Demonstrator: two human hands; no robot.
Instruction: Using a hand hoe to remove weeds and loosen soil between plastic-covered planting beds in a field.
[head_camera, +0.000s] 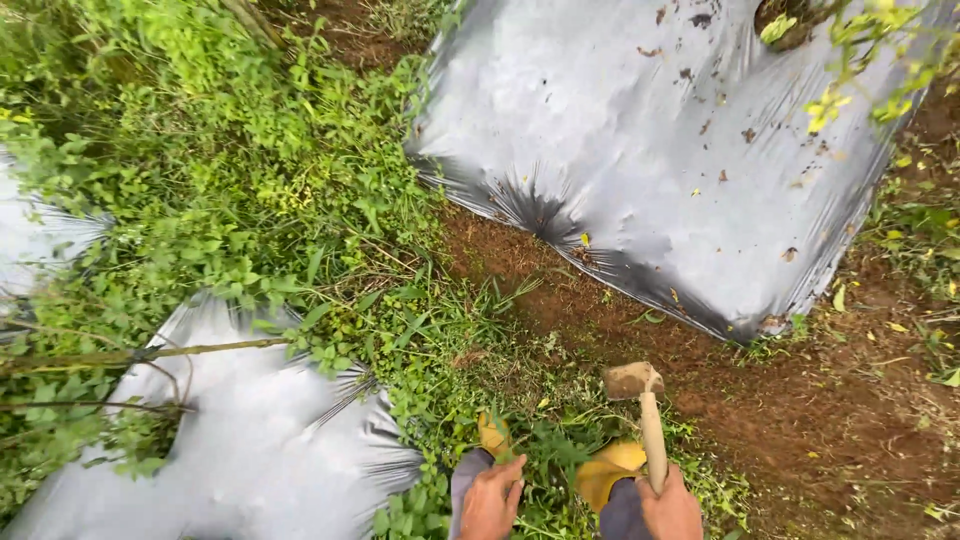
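The right hand (668, 508) is closed around the hoe (645, 415), its handle pointing straight forward, blade over soil; the left hand (490, 500) grips weeds (545, 450) just left.

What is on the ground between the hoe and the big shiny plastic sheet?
In the head view, bare reddish-brown soil with a few thin grass blades lies between the hoe and the silver plastic sheet.

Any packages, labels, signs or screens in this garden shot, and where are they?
None in view: only silver plastic sheets over soil, green weeds, and a hoe in the right hand; the left hand grips weeds.
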